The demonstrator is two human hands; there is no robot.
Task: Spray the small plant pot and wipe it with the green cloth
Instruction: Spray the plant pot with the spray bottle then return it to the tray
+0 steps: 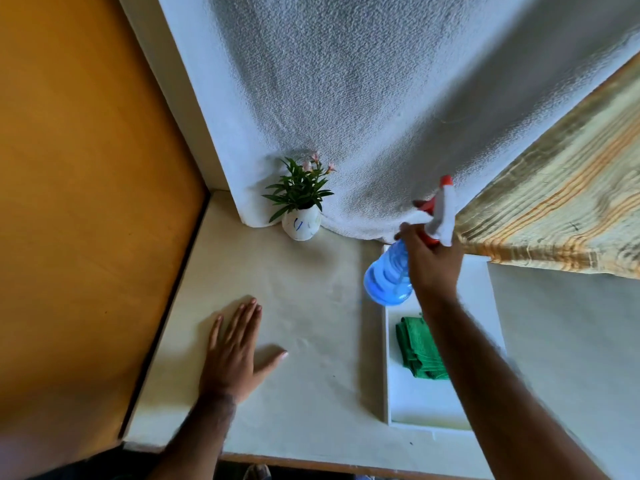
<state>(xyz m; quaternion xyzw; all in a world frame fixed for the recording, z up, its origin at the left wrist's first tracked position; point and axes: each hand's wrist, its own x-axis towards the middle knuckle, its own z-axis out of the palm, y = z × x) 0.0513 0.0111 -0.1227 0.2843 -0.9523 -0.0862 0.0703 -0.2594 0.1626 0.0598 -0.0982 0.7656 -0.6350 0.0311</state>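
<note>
Nearest the viewer, the left hand point(239, 351) lies flat and open on the pale tabletop point(311, 393), fingers spread, holding nothing. To its right, a white tray point(386, 358) sits on the table with the folded green cloth point(417, 351) lying inside it, partly hidden by the right forearm crossing above.

Further out, the right hand point(431, 261) is wrapped closed around the neck of a blue spray bottle point(389, 278), held in the air above the tray's far end. The bottle is tilted, its red and white nozzle point(445, 199) pointing up and away rather than at the target.

Furthest, the small plant pot point(301, 225), white with green leaves and pink flowers, stands well apart from the bottle, to its left, close against a white textured curtain point(346, 98).

Likely risks: spraying from this angle would wet the curtain or tabletop instead of the pot. The light pot, standing unsteadied, could tip when wiped. The tilted bottle may also draw poorly.
</note>
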